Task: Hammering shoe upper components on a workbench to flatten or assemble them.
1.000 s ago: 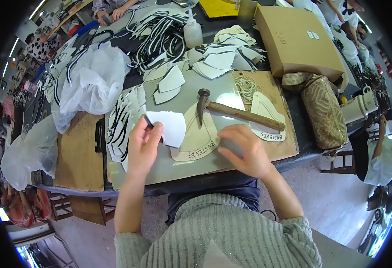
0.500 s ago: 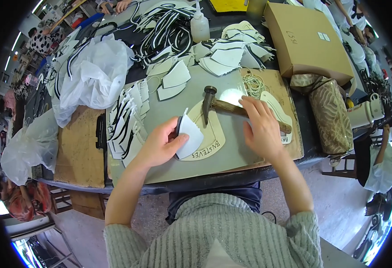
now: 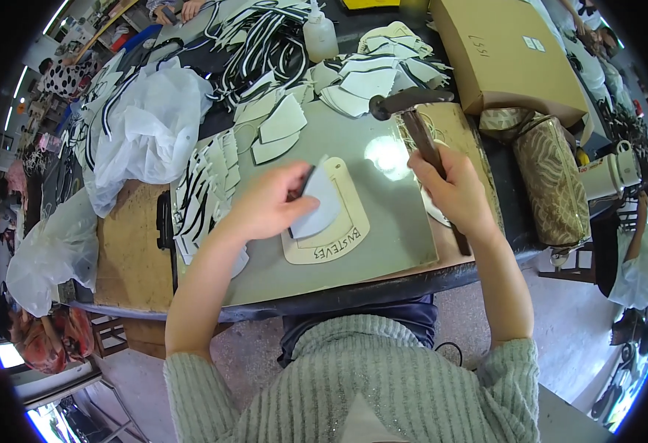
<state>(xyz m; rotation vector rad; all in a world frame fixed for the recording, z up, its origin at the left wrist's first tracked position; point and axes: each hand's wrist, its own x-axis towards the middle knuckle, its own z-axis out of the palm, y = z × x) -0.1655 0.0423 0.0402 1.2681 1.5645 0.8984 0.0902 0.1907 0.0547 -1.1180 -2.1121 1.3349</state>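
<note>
My right hand (image 3: pixel 458 193) is wrapped round the wooden handle of a hammer (image 3: pixel 429 140), whose dark metal head is raised over the right part of the grey work board (image 3: pixel 383 236). Between the thumb and fingers of my left hand (image 3: pixel 274 198) is a small white fabric piece (image 3: pixel 319 207) with a black edge. That piece hangs over a cream template (image 3: pixel 353 221) with a rounded lower end and marks drawn on it, which lies on the board. A second pale template shows partly under my right hand.
Stacked white and black pieces (image 3: pixel 204 192) lie left of the board, with more piles (image 3: pixel 361 81) behind it. A glue bottle (image 3: pixel 319 35), a cardboard box (image 3: pixel 509 59), a patterned roll-shaped bag (image 3: pixel 549 177) and a white plastic bag (image 3: pixel 154 118) surround the work area. Another person's hands (image 3: pixel 189 9) are at the far left.
My right hand has closed round the hammer and lifted it off the board, its head now up. My left hand has moved slightly up with the fabric piece.
</note>
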